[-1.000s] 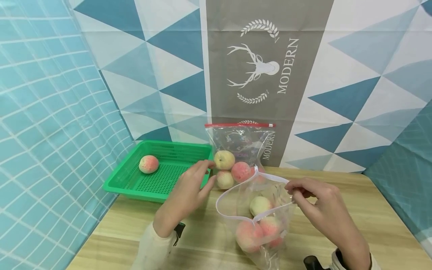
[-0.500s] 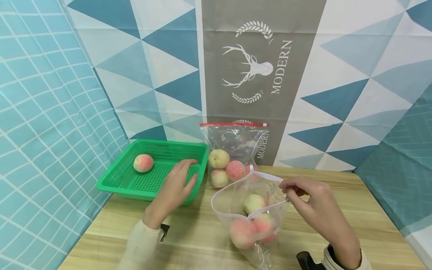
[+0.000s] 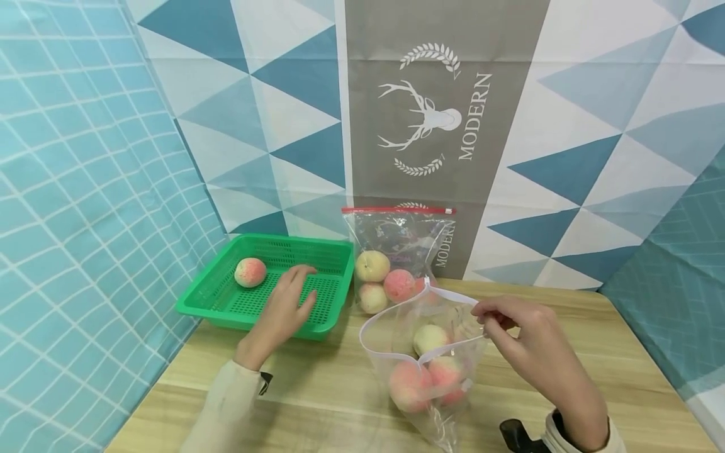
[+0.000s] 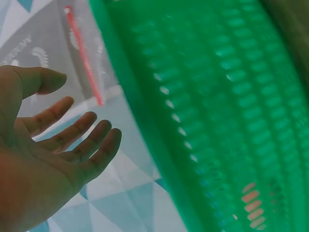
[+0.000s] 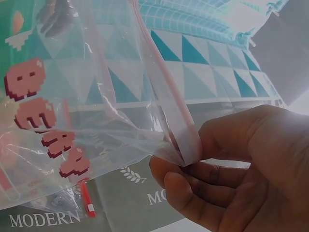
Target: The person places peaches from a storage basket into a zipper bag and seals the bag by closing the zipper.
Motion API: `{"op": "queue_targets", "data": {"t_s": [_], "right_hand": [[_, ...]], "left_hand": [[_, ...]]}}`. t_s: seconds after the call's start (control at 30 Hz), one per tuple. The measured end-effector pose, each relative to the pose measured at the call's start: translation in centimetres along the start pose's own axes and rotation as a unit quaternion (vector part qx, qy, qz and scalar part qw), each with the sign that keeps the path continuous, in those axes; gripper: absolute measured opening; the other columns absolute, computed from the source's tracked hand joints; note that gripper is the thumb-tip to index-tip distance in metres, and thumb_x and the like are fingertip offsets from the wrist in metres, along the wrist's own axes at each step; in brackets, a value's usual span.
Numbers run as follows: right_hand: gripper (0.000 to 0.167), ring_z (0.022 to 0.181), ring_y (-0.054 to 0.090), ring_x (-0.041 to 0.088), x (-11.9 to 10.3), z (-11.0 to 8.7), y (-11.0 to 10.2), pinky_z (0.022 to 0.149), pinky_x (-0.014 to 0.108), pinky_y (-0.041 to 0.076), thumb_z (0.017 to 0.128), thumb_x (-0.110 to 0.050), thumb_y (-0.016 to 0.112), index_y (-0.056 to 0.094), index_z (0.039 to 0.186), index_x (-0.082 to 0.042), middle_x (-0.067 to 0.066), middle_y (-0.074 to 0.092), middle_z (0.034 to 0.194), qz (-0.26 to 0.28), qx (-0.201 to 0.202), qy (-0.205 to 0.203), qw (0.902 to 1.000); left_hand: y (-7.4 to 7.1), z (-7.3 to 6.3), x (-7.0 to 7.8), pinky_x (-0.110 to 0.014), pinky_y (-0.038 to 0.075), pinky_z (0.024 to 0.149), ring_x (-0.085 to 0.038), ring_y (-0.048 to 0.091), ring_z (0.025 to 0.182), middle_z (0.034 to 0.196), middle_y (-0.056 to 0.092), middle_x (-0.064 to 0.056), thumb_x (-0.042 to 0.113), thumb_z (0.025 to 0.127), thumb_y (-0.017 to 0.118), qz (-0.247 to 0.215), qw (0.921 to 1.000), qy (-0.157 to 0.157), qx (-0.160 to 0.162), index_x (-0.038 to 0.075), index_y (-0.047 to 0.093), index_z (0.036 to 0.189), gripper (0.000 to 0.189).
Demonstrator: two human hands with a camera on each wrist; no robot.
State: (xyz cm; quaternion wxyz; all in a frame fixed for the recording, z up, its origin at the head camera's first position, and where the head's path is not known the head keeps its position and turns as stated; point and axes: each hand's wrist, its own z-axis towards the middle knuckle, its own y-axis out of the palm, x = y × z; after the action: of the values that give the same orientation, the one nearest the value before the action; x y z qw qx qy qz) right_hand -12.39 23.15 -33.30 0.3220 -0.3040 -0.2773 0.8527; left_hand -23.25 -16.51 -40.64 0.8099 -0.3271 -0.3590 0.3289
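My right hand pinches the right corner of a clear zip bag by its white-edged rim. The bag's mouth gapes, and several peaches lie inside it. In the right wrist view, thumb and fingers grip the rim, and pink lettering shows on the plastic. My left hand hovers over the near side of a green basket, holding nothing. Its fingers are spread and slightly bent in the left wrist view, beside the basket's wall. One peach sits at the basket's far left.
Behind the open bag, a second clear bag with a red zip strip stands against the patterned backdrop, with several peaches in it. The wooden table runs to a blue tiled cloth on the left.
My left hand has moved left, from beside the bags to over the basket. The right hand keeps its pinch on the bag's rim. The view has shifted slightly.
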Motion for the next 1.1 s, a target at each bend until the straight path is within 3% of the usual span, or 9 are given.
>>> {"op": "queue_targets", "data": {"t_s": [0.33,0.67,0.87,1.03,1.1], "right_hand": [[0.024,0.069,0.057,-0.001,-0.1,-0.1,0.0,0.065,0.010,0.046,0.081,0.011,0.067,0.073,0.090,-0.010,-0.008,0.069,0.085,-0.004,-0.001,0.007,1.0000],[0.028,0.067,0.057,-0.001,-0.3,-0.1,0.6,0.062,0.010,0.046,0.080,0.014,0.065,0.073,0.089,-0.012,-0.010,0.068,0.084,0.013,0.000,0.007,0.9999],[0.028,0.067,0.057,-0.001,-0.4,0.2,1.0,0.060,0.011,0.046,0.082,0.014,0.065,0.073,0.090,-0.012,-0.009,0.069,0.083,0.016,-0.002,0.007,0.9998],[0.028,0.068,0.058,-0.001,-0.5,0.4,1.0,0.061,0.010,0.046,0.082,0.013,0.066,0.073,0.091,-0.013,-0.010,0.069,0.083,0.014,-0.006,0.004,0.9999],[0.028,0.068,0.057,-0.001,-0.6,0.4,1.2,0.061,0.010,0.045,0.082,0.013,0.067,0.073,0.091,-0.013,-0.010,0.068,0.084,0.013,-0.009,0.003,0.9999]], "left_hand": [[-0.3,-1.0,-4.9,-0.057,0.046,0.096,-0.040,0.048,0.126,0.134,0.051,-0.019,0.007,0.095,0.064,0.015,0.9995,-0.027,-0.004,0.003,0.051,0.133,0.040],[-1.6,-1.6,-9.7,-0.061,0.045,0.091,-0.044,0.049,0.119,0.132,0.050,-0.027,0.003,0.095,0.061,0.029,0.9983,-0.049,-0.012,-0.002,0.049,0.133,0.040],[-2.2,-1.8,-11.6,-0.060,0.045,0.092,-0.044,0.050,0.118,0.131,0.048,-0.029,0.002,0.096,0.059,0.017,0.9977,-0.061,-0.022,-0.004,0.048,0.134,0.040],[-2.7,-1.5,-13.0,-0.064,0.043,0.091,-0.049,0.046,0.120,0.135,0.045,-0.033,0.001,0.095,0.061,0.036,0.9977,-0.054,-0.022,-0.008,0.046,0.136,0.044],[-2.9,-1.7,-13.9,-0.066,0.041,0.092,-0.052,0.045,0.120,0.137,0.042,-0.035,0.002,0.095,0.061,0.042,0.9965,-0.067,-0.028,-0.008,0.046,0.136,0.044]]}}
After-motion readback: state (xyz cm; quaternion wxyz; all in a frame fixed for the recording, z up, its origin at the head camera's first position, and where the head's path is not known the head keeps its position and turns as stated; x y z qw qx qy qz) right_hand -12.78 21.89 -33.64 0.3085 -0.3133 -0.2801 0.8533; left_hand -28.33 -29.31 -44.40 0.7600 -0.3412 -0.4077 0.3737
